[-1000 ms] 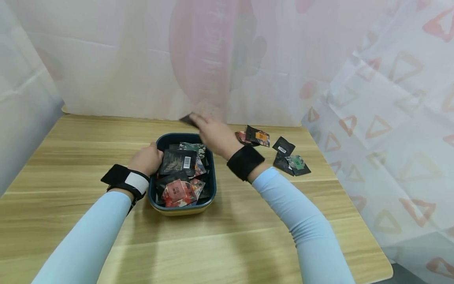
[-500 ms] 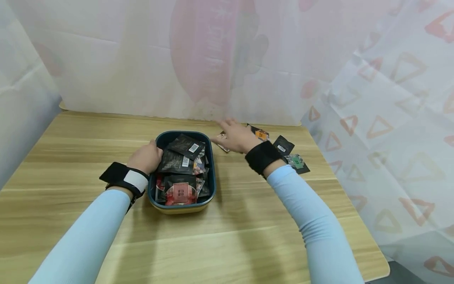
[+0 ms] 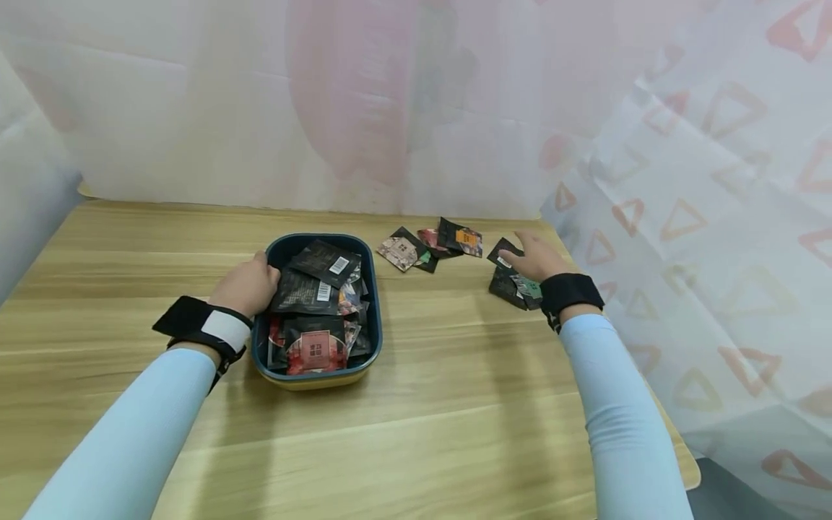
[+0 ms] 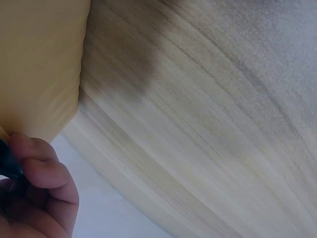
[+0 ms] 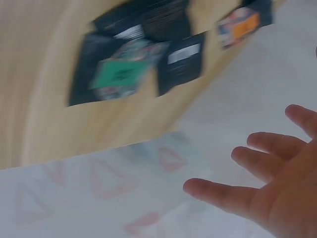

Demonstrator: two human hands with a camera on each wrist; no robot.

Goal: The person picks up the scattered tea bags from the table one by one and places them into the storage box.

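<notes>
A tray (image 3: 375, 310), dark blue inside and yellow outside, sits mid-table, filled with several small foil sachets (image 3: 312, 296). My left hand (image 3: 247, 285) grips its left rim; the left wrist view shows my curled fingers (image 4: 44, 173) against the yellow wall (image 4: 39, 64). My right hand (image 3: 534, 258) is at the far right, fingers spread, over a small pile of loose black and green sachets (image 3: 513, 289). The right wrist view shows these sachets (image 5: 124, 69) blurred, beyond my straight fingers (image 5: 267, 148), which hold nothing. Whether the hand touches the pile is unclear.
Another cluster of loose sachets (image 3: 429, 245) lies behind the tray toward the right. The wooden table (image 3: 422, 404) ends close by on the right, where a white sheet with red triangles (image 3: 702, 217) hangs. A pale curtain backs the table.
My right hand held a black sachet over the tray, left it lying on top of the heap, then swung right to the pile by the table's edge. The left hand stayed on the rim.
</notes>
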